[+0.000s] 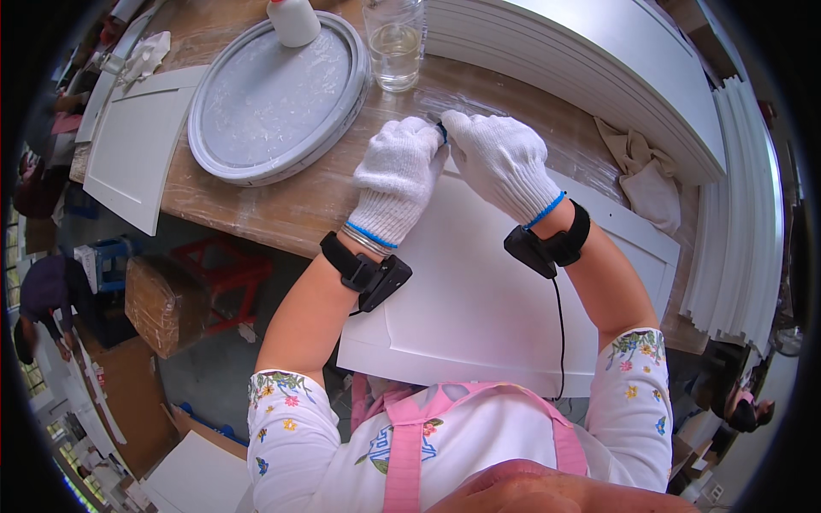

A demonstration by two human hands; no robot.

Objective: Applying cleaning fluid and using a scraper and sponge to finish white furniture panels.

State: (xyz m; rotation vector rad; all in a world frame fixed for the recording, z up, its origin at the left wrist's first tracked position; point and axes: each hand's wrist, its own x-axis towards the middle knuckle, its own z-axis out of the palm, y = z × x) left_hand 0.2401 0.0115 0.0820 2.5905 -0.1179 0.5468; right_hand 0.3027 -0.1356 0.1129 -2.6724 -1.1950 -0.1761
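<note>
A white framed panel lies flat on the wooden bench in front of me, overhanging its near edge. Both hands wear white knit gloves with blue cuffs. My left hand and my right hand press together at the panel's far corner. A small dark blue thing shows between the fingertips; I cannot tell what it is or which hand grips it. Black bands with small devices sit on both wrists.
A round grey-white tray with a white bottle lies at the far left. A glass of clear liquid stands behind my hands. Stacked white panels fill the right; a beige rag lies beside them. Another white panel is left.
</note>
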